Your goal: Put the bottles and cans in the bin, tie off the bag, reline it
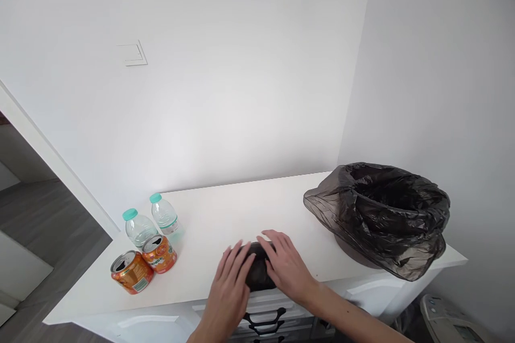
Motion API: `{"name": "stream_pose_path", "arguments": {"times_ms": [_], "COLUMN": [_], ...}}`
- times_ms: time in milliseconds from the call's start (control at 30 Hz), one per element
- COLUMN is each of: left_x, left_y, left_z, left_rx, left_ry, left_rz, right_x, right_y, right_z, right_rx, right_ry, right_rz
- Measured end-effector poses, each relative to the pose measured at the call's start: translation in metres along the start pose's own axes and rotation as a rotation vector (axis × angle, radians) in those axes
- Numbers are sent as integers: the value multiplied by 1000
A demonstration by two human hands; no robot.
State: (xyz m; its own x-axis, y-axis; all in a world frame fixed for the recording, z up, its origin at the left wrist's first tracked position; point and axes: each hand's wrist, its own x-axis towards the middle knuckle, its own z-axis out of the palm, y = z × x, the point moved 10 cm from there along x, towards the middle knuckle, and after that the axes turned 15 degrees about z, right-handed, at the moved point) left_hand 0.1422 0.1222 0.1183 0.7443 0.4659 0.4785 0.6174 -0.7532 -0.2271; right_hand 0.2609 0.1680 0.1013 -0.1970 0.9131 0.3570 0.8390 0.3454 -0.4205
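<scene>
My left hand (230,288) lies on the left side of a small black bundle (257,273) at the cabinet's front edge. It looks like folded black plastic, though fingers cover part of it. Its fingers are stretched forward and slightly spread. From the other side, my right hand (287,268) touches the bundle with its fingers extended and its thumb apart. Neither hand is closed around the bundle. To the right stands a trash bin (354,251) lined with a black trash bag (386,220), whose edge is folded loosely over the rim.
On the left of the white cabinet top (225,214) stand two clear bottles with teal caps, a nearer bottle (140,228) and a farther bottle (164,214). Before them are two opened orange cans, a left can (134,273) and a right can (161,254). Drawers with black handles (265,319) sit below.
</scene>
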Motion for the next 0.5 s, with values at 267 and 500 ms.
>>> {"name": "stream_pose_path", "arguments": {"times_ms": [267, 500], "left_x": [-16, -37], "left_y": [-18, -25], "left_z": [64, 66], "left_rx": [71, 121], "left_ry": [-167, -105], "left_rz": [-55, -74], "right_x": [-13, -14], "right_y": [7, 6], "right_z": [52, 53], "right_rx": [-55, -15], "right_ry": [-136, -130], "right_rz": [-33, -57]}}
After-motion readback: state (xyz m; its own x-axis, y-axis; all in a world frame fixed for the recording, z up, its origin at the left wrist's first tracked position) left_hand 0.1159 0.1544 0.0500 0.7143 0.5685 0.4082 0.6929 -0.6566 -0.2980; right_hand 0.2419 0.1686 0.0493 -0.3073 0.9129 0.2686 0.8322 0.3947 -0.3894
